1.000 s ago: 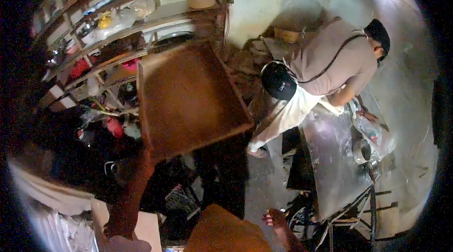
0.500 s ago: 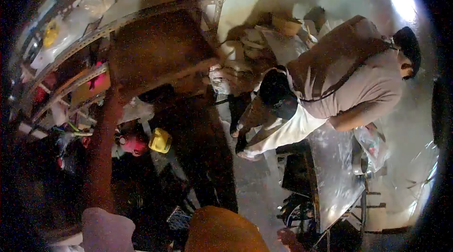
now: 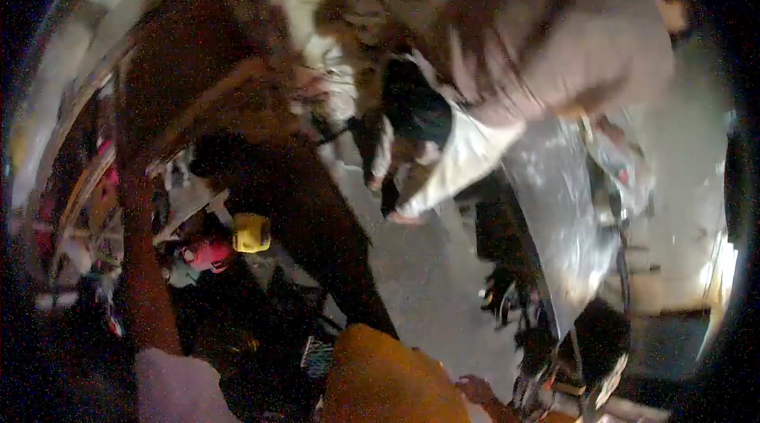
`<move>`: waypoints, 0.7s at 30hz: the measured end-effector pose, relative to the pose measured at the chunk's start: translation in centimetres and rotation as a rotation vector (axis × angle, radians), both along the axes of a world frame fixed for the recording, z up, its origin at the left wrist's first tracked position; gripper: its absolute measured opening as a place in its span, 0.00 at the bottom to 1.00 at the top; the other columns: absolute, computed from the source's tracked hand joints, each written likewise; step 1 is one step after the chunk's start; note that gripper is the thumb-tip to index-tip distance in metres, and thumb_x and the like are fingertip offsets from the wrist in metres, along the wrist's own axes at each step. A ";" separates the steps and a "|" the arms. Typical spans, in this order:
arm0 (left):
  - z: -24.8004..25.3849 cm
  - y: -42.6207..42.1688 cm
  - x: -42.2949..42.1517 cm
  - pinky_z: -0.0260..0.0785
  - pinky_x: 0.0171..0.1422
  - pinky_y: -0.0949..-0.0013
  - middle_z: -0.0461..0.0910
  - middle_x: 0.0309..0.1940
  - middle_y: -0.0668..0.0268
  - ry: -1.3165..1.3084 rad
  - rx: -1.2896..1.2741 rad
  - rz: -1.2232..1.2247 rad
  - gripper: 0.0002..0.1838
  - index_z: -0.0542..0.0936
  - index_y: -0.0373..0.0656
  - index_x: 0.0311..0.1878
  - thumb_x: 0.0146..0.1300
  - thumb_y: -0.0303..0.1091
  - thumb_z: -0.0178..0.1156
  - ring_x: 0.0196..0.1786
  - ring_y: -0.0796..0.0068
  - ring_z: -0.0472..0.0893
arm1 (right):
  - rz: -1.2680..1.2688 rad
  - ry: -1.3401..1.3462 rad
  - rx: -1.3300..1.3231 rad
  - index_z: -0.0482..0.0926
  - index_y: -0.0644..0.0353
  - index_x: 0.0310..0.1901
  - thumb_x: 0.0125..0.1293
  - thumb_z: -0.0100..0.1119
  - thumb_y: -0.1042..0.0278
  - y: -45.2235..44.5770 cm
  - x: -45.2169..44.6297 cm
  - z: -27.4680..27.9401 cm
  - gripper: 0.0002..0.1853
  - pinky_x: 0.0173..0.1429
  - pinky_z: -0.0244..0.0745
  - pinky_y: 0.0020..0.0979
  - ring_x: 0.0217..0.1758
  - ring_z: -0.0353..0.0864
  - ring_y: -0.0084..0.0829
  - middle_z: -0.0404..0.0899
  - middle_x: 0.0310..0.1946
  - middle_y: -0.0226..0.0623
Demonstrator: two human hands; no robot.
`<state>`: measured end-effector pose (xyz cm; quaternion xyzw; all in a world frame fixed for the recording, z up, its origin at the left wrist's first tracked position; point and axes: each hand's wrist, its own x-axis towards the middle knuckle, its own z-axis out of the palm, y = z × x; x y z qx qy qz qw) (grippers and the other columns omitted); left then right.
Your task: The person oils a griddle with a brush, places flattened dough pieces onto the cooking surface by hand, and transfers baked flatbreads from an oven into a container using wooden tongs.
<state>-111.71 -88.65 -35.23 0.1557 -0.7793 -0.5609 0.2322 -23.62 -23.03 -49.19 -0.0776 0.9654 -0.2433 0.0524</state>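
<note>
My left arm stretches up the left side, and my left hand point(image 3: 138, 165), dim and blurred, is closed at the near edge of a brown tray point(image 3: 202, 43). The tray is raised and tilted in front of the shelves. My right hand point(image 3: 477, 389) hangs low at the bottom, beside my orange-brown clothing point(image 3: 388, 379); its fingers are smeared, and nothing held can be made out.
A person point(image 3: 562, 43) in a light top and white trousers bends over a metal-topped table point(image 3: 558, 209) at right. Shelving point(image 3: 87, 138) lines the left. A yellow container point(image 3: 252, 233) and a red object point(image 3: 207, 253) are low at left. Grey floor point(image 3: 419, 280) runs between.
The tray and my left hand have moved left in view, and the tray looks more steeply tilted. The view has shifted, with the other person now larger and higher. My right hand stays low.
</note>
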 end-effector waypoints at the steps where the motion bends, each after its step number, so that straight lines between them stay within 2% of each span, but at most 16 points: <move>1: -1.4 2.5 2.2 0.75 0.52 0.54 0.82 0.45 0.50 0.040 -0.093 -0.004 0.14 0.78 0.44 0.53 0.73 0.43 0.56 0.49 0.49 0.82 | -0.227 -0.401 -0.312 0.77 0.61 0.63 0.73 0.63 0.65 -0.9 0.6 0.0 0.20 0.51 0.84 0.41 0.51 0.85 0.39 0.83 0.55 0.43; 2: -2.7 5.2 4.7 0.75 0.52 0.54 0.82 0.45 0.49 0.072 -0.169 -0.023 0.14 0.78 0.44 0.52 0.74 0.43 0.56 0.49 0.49 0.82 | -0.460 -0.660 -0.550 0.77 0.60 0.62 0.74 0.62 0.64 -2.1 1.6 -0.1 0.19 0.52 0.84 0.40 0.51 0.85 0.37 0.83 0.54 0.42; 3: -4.0 8.2 9.5 0.75 0.52 0.54 0.82 0.45 0.49 0.090 -0.238 -0.050 0.14 0.78 0.44 0.52 0.74 0.43 0.56 0.49 0.49 0.82 | -0.627 -0.809 -0.731 0.78 0.59 0.61 0.74 0.60 0.63 -3.4 2.8 0.1 0.17 0.53 0.83 0.38 0.51 0.84 0.36 0.84 0.53 0.41; 6: -9.8 16.7 24.0 0.75 0.52 0.53 0.82 0.45 0.49 -0.030 -0.317 -0.293 0.14 0.78 0.44 0.52 0.74 0.43 0.56 0.49 0.48 0.82 | -0.894 -0.961 -1.179 0.79 0.58 0.58 0.77 0.55 0.61 -8.7 6.4 0.5 0.15 0.55 0.81 0.34 0.51 0.83 0.31 0.85 0.50 0.37; 7: -11.7 19.4 29.4 0.75 0.52 0.53 0.82 0.45 0.49 -0.116 -0.321 -0.426 0.14 0.78 0.44 0.52 0.74 0.43 0.56 0.49 0.48 0.82 | -0.919 -0.976 -1.211 0.80 0.57 0.57 0.78 0.53 0.60 -10.3 7.6 0.5 0.14 0.56 0.80 0.32 0.51 0.83 0.30 0.85 0.49 0.36; 10: -15.0 25.1 42.8 0.75 0.52 0.53 0.82 0.45 0.48 -0.405 -0.327 -0.862 0.14 0.78 0.44 0.52 0.74 0.43 0.55 0.49 0.47 0.82 | -0.603 -0.849 -0.285 0.81 0.54 0.59 0.70 0.57 0.45 -14.8 8.9 0.4 0.25 0.58 0.80 0.41 0.53 0.85 0.43 0.84 0.52 0.45; 11: -15.9 27.0 48.0 0.75 0.52 0.53 0.82 0.45 0.48 -0.512 -0.333 -1.032 0.14 0.78 0.43 0.52 0.74 0.43 0.55 0.49 0.47 0.82 | -0.802 -0.932 -0.311 0.80 0.58 0.60 0.65 0.60 0.32 -15.0 7.8 2.3 0.36 0.56 0.81 0.45 0.51 0.86 0.45 0.85 0.51 0.48; 12: -16.0 28.6 51.3 0.75 0.52 0.53 0.82 0.45 0.48 -0.586 -0.351 -1.168 0.14 0.78 0.43 0.52 0.74 0.43 0.55 0.49 0.47 0.82 | -0.837 -0.917 -0.339 0.80 0.58 0.60 0.65 0.60 0.32 -13.9 6.9 5.7 0.36 0.56 0.81 0.45 0.51 0.86 0.45 0.85 0.51 0.48; 13: -16.0 30.0 54.8 0.75 0.52 0.53 0.82 0.45 0.48 -0.668 -0.385 -1.317 0.14 0.78 0.43 0.52 0.74 0.43 0.55 0.49 0.46 0.82 | -0.901 -0.991 -0.483 0.80 0.55 0.61 0.69 0.58 0.43 -12.4 6.0 9.7 0.28 0.59 0.80 0.42 0.56 0.84 0.44 0.82 0.55 0.47; 14: -15.9 31.1 57.1 0.75 0.52 0.53 0.82 0.45 0.48 -0.708 -0.419 -1.437 0.14 0.78 0.43 0.52 0.74 0.43 0.55 0.49 0.46 0.82 | -0.959 -1.060 -0.631 0.80 0.53 0.61 0.74 0.57 0.54 -12.0 7.3 11.3 0.20 0.62 0.79 0.39 0.61 0.81 0.43 0.80 0.59 0.45; 15: -15.8 32.2 59.5 0.75 0.52 0.53 0.82 0.45 0.48 -0.743 -0.470 -1.550 0.14 0.78 0.43 0.51 0.74 0.43 0.55 0.49 0.46 0.82 | -0.991 -1.042 -0.669 0.80 0.53 0.61 0.74 0.57 0.54 -13.0 11.6 9.1 0.20 0.62 0.79 0.39 0.61 0.81 0.43 0.80 0.59 0.45; 16: -15.3 33.3 60.8 0.75 0.52 0.52 0.82 0.44 0.47 -0.753 -0.525 -1.655 0.14 0.78 0.43 0.51 0.74 0.44 0.55 0.49 0.46 0.82 | -0.909 -0.758 -0.689 0.81 0.55 0.60 0.74 0.57 0.54 -14.4 16.7 5.7 0.19 0.60 0.80 0.40 0.59 0.83 0.43 0.81 0.57 0.46; 17: -14.4 32.4 60.7 0.75 0.52 0.52 0.82 0.44 0.47 -0.741 -0.569 -1.738 0.14 0.78 0.43 0.51 0.74 0.44 0.55 0.49 0.45 0.82 | -0.831 -0.459 -0.674 0.81 0.56 0.58 0.74 0.58 0.53 -18.5 17.9 4.9 0.19 0.57 0.81 0.40 0.56 0.84 0.44 0.83 0.56 0.47; 18: -13.9 33.6 61.9 0.75 0.52 0.52 0.82 0.44 0.47 -0.730 -0.625 -1.818 0.14 0.78 0.43 0.51 0.74 0.44 0.55 0.49 0.45 0.82 | -0.929 -0.381 -0.662 0.85 0.57 0.50 0.69 0.60 0.56 -18.9 19.0 6.5 0.15 0.51 0.83 0.40 0.47 0.86 0.46 0.85 0.46 0.49; 19: -13.4 35.4 63.8 0.75 0.52 0.52 0.82 0.44 0.47 -0.708 -0.682 -1.929 0.14 0.78 0.43 0.51 0.74 0.44 0.55 0.49 0.45 0.82 | -1.023 -0.325 -0.681 0.85 0.57 0.50 0.69 0.60 0.56 -19.8 21.8 5.8 0.15 0.51 0.83 0.40 0.47 0.86 0.46 0.85 0.46 0.49; 21: -12.5 38.5 66.5 0.75 0.52 0.52 0.82 0.44 0.47 -0.672 -0.754 -2.077 0.15 0.78 0.43 0.51 0.75 0.44 0.55 0.49 0.45 0.82 | -1.093 -0.557 -0.506 0.86 0.57 0.42 0.68 0.58 0.57 -20.1 23.6 5.6 0.13 0.49 0.82 0.40 0.41 0.86 0.50 0.86 0.40 0.49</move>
